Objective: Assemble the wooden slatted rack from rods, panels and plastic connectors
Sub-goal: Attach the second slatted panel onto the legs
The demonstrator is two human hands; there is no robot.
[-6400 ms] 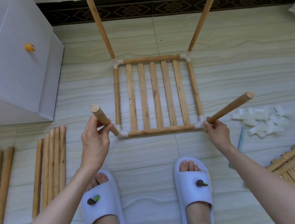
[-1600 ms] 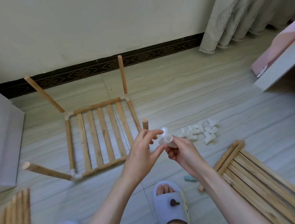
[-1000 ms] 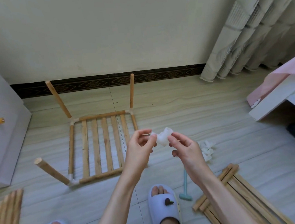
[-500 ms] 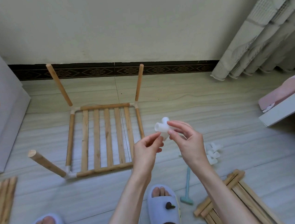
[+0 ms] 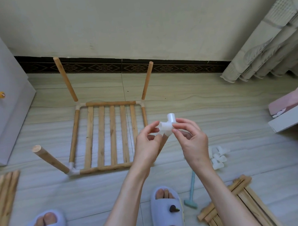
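**Both hands pinched one plastic connector above the floor**

Nearest, at six o'clock, two pale slippers [image 5: 167, 214] stood on the tiled floor [image 5: 235, 119]. A small teal hammer [image 5: 190, 192] lay just right of the right slipper, and a stack of slatted panels [image 5: 239, 206] lay at five o'clock. Loose wooden rods [image 5: 2, 196] lay bundled at eight o'clock.

In the middle of the view, the left hand [image 5: 147, 147] and right hand [image 5: 192, 139] met, fingertips pressed on a white plastic connector [image 5: 168, 126] from either side; one open socket pointed up, clear of the fingers. The hands covered the frame's near right corner. A heap of spare connectors [image 5: 218, 157] lay on the floor at three o'clock, partly behind the right wrist.

Beyond, at eleven o'clock, the slatted frame [image 5: 110, 134] lay flat with rods rising from its corners. A white cabinet [image 5: 4, 111] stood at nine o'clock, a curtain [image 5: 273, 44] at two o'clock, and the wall [image 5: 136, 23] at twelve.
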